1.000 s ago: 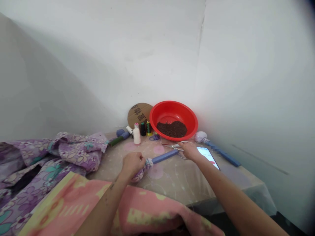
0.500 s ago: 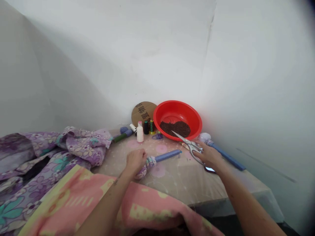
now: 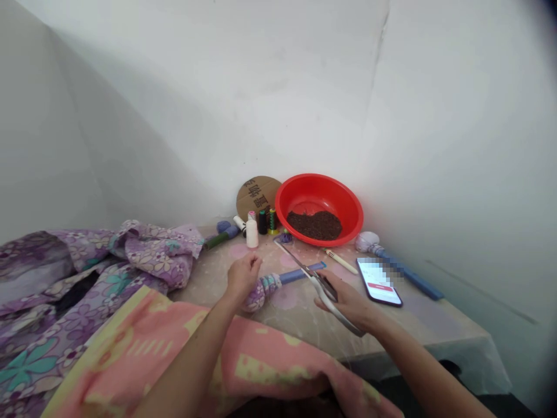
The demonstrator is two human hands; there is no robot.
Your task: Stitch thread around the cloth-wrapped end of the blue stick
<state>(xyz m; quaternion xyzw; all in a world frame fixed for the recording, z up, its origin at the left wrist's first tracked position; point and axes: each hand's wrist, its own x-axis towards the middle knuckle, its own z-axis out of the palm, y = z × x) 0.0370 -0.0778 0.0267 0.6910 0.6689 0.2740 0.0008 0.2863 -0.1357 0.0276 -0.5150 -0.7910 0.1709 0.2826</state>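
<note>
The table (image 3: 300, 325) wears a smooth, slightly glossy beige cover with rosy blotches, its overhanging edge translucent. At the back, a round, shiny red plastic basin (image 3: 355, 217) holds a heap of dark brown, grainy material (image 3: 315, 226); a flat corrugated-looking cardboard disc (image 3: 252, 200) leans behind, printed with dark characters. A matte white thread cone (image 3: 252, 233) stands near 2 darker spools (image 3: 263, 222). Crumpled purple floral cloth (image 3: 143, 255) lies in soft folds at left, and a thicker pink-and-yellow fabric (image 3: 270, 360) covers the near edge.

The cloth-headed stick (image 3: 263, 287) lies on the table between the 2 hands: a rounded head in white, purple and teal floral fabric, gathered and bound at the neck, with a straight, smooth blue handle.

The left hand (image 3: 244, 276) is just beside that head, its fingers curled and pressed together; I cannot tell whether they pinch a thread. The right hand (image 3: 348, 302) grips the scissors (image 3: 306, 269) by their pale, looped handles, the slim metal blades angled over the blue handle toward the thread cone.
</note>
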